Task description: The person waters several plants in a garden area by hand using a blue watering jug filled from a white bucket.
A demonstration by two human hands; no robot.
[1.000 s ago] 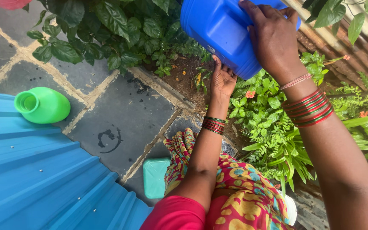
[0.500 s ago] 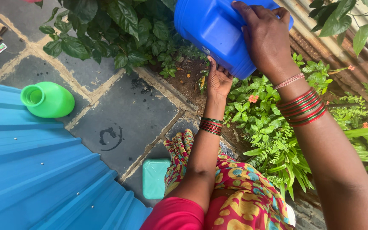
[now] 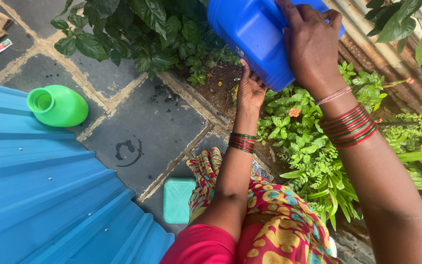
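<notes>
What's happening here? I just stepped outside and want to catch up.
A person holds a blue can tilted over a garden bed. The right hand grips its top side; the left hand props it from below. A green jug stands on the paving beside a blue sheet.

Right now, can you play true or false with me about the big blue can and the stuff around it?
1. Both hands are on the blue can. True: the right hand lies across it and the left hand props it from below.
2. The green pot lies in the flower bed. False: it rests on the grey paving, beside the blue corrugated sheet.
3. Small orange flowers grow among the plants. True.
4. The wrists are bare. False: both wear red and green bangles.
5. A teal container stands on the paving. True.
</notes>
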